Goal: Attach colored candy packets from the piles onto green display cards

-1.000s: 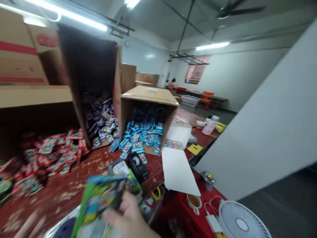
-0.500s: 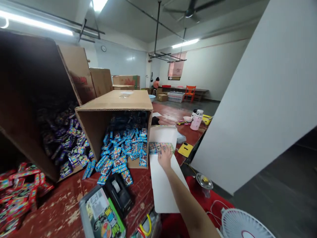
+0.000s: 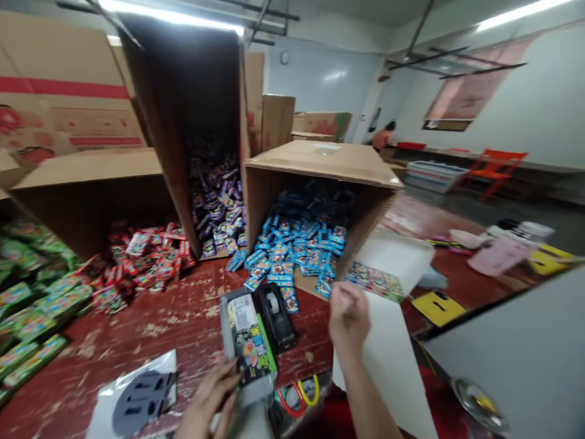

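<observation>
Left hand (image 3: pixel 211 399) sits half-open by the tray (image 3: pixel 258 391), right hand (image 3: pixel 350 317) curled, hold unclear.

Bare-handed and bare-armed, I appear in two parts at the lower edge of the view: my left hand (image 3: pixel 212 396), uncovered, its fingers (image 3: pixel 226 383) slim and tapering to rounded tips, and my right hand (image 3: pixel 350 317), likewise ungloved, joined by a narrow, bare wrist (image 3: pixel 351 355) to an uncovered right forearm (image 3: pixel 368 396) that broadens smoothly toward the elbow. Blur softens my knuckles and nails.
</observation>
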Motion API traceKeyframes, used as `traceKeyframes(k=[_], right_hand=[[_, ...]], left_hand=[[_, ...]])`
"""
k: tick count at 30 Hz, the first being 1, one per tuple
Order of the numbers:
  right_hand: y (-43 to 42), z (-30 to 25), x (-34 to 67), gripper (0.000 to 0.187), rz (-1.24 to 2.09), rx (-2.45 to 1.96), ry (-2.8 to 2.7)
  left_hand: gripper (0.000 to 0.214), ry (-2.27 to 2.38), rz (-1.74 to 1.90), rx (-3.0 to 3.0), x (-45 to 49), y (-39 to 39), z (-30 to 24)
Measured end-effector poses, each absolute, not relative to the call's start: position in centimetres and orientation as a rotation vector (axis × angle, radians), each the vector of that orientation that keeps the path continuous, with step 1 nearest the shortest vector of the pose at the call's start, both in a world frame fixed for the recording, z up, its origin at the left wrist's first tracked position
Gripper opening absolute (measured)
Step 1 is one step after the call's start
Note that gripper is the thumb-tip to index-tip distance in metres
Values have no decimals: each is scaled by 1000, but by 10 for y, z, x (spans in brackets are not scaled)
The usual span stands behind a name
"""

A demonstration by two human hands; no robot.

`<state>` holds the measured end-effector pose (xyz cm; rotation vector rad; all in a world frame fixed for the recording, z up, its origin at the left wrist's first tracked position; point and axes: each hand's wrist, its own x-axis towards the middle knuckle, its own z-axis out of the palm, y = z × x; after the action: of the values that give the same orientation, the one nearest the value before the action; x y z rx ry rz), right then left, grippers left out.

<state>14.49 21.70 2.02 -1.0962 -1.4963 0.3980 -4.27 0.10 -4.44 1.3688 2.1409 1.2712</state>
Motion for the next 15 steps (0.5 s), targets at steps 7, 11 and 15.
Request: traceKeyframes(k=[7, 11, 15], right_hand=[[247, -16, 0, 19, 964, -941, -2689], [289, -41, -19, 36, 980, -909, -2923], [304, -45, -17, 38, 908, -893, -3082]], left_hand=[[79, 2103, 427, 2320, -15, 41, -116], [91, 2104, 394, 2379, -1, 52, -123], [96, 2097, 415, 2385, 10, 65, -129]])
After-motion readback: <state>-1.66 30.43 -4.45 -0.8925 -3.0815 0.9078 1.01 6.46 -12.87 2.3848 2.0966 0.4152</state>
